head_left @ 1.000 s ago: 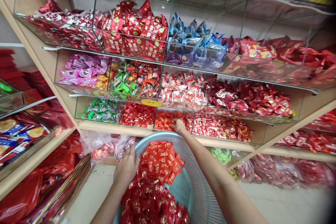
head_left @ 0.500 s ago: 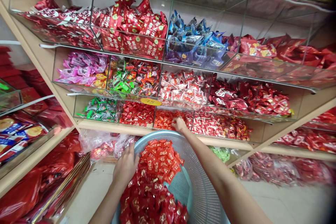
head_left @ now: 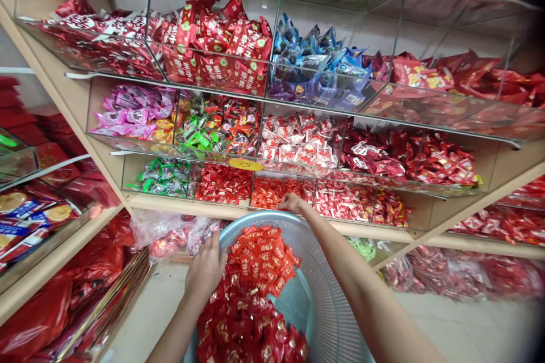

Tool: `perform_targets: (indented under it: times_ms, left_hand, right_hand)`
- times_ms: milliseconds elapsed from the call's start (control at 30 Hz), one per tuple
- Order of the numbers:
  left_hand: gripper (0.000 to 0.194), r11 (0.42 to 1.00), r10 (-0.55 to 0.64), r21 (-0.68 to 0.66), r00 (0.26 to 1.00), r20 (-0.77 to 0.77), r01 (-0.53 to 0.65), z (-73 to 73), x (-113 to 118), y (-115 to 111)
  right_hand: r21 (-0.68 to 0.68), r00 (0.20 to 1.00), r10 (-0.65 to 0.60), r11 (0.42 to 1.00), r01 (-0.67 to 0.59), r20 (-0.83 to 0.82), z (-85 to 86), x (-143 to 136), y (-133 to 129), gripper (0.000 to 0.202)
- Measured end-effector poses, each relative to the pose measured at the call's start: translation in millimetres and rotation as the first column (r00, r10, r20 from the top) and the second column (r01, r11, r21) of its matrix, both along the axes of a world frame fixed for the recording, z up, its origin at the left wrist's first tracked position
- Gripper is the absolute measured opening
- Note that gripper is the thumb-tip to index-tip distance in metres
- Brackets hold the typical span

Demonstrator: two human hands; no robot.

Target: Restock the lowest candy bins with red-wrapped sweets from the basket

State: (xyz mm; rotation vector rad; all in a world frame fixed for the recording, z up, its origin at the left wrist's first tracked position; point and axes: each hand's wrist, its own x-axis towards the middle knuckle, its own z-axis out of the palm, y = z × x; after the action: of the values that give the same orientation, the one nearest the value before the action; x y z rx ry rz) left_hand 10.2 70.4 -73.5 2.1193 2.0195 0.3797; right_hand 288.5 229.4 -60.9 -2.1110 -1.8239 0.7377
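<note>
A blue-grey mesh basket point(head_left: 340, 295) holds orange-red wrapped candies point(head_left: 259, 255) at its far side and dark red wrapped candies point(head_left: 251, 323) nearer to me. My left hand point(head_left: 206, 266) grips the basket's left rim, thumb toward the inside. Beyond the far rim, my right hand point(head_left: 293, 203) is at the front of a bottom-row compartment of small orange-red candies point(head_left: 268, 191). Its fingers are curled together and point left; whatever is between them is too small to make out.
Glass-fronted shelves point(head_left: 204, 84) hold several kinds of wrapped sweets. A yellow tag point(head_left: 246, 164) marked 15 hangs above the bottom row. Plastic bags of sweets point(head_left: 170, 238) lie under the shelf. Red packages point(head_left: 38, 317) are at the lower left.
My right hand has moved slightly down and toward the compartment's front edge, its fingers now turned more to the left. My left hand stays on the basket rim.
</note>
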Motion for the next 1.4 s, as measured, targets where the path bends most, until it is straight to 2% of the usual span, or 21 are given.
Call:
perform_targets:
  times_ms: [200,333,500,600,767,867,933,1000,1067,1167,1267,1400]
  left_hand:
    - [0.049,1.000,-0.004,0.015,1.000,-0.012,0.004,-2.4,-1,1]
    - [0.048,1.000,0.001,0.022,0.999,-0.036,0.000,-2.3,0,1]
    - [0.049,0.999,-0.007,0.042,0.999,-0.032,0.008,-3.6,-1,0]
    - [0.049,1.000,0.001,0.030,1.000,-0.023,-0.001,-3.8,-1,0]
    - [0.048,0.999,0.006,0.034,1.000,-0.014,-0.005,-2.5,0,0]
    - [0.048,0.999,0.004,0.042,1.000,-0.015,-0.003,-2.6,0,0]
    - [0.048,0.999,0.004,0.043,1.000,-0.020,-0.003,-3.0,0,0]
    - [0.048,0.999,0.004,0.037,1.000,-0.029,-0.003,-3.4,0,0]
    - [0.048,0.999,0.006,0.033,0.999,-0.034,-0.005,-3.8,0,1]
    - [0.048,0.999,0.009,0.035,0.999,-0.032,-0.008,-4.2,0,1]
    - [0.048,0.999,0.005,0.039,1.000,-0.031,-0.003,-4.0,0,1]
    - [0.049,0.999,0.000,0.039,1.000,-0.028,0.001,-3.1,0,0]
  right_hand:
    - [-0.139,0.993,0.082,0.986,-0.093,-0.084,6.5,6,2,0.025]
    - [-0.154,0.993,0.082,0.984,-0.094,-0.081,6.2,5,5,0.024]
    - [-0.096,0.990,0.085,0.991,-0.095,-0.109,3.6,8,-2,0.031]
    - [-0.059,0.988,0.090,0.994,-0.097,-0.123,7.6,13,-7,0.036]
    - [0.047,0.983,0.108,0.994,-0.102,-0.147,32.3,23,-23,0.037]
    - [0.184,0.961,0.218,0.965,-0.187,-0.167,45.0,26,-50,0.035]
    - [0.211,0.947,0.305,0.937,-0.279,-0.099,43.9,26,-77,0.032]
    - [0.180,0.950,0.312,0.934,-0.309,0.010,34.4,26,-109,0.029]
    - [0.123,0.954,0.284,0.948,-0.294,0.094,20.7,26,-140,0.026]
    - [-0.043,0.921,0.293,0.955,-0.292,0.254,4.6,22,-176,0.023]
    - [-0.174,0.871,0.271,0.961,-0.217,0.410,-0.3,12,-191,0.020]
    - [-0.224,0.804,0.232,0.966,-0.126,0.548,-2.6,0,-185,0.024]
